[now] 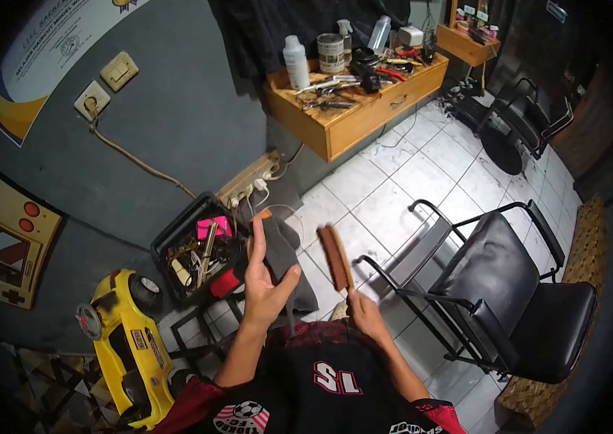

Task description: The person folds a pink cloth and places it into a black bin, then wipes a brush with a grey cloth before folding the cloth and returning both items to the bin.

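Hand brush (338, 262), one, in the right hand (366, 316); left hand (266, 291) empty

Chairs, black, two. Near chair (491, 253), right of frame, armrests visible; far chair (522, 119), upper right, dim, outline hard to make out.
Bench (364, 117), wooden, upper centre. One drawer handle visible; tools on top overlap, uncountable.
Toy car (115, 338), yellow, one, lower left; far side hidden.
Crate (163, 262), black, one, left of centre. Contents tangled; one pink item (212, 228) stands out.
Grey cloth (283, 246), one piece visible, centre, partly covered by the left hand; contact cannot be told.
Hands, two, lower centre. Right grip closed round the brush handle, bristles facing left; left grip unclosed, thumb spread from fingers.
Brush, lower centre; handle end hidden in the fist.
White bottle (296, 64), one, on the bench.
Tin (330, 54), one, beside it; label partly illegible.
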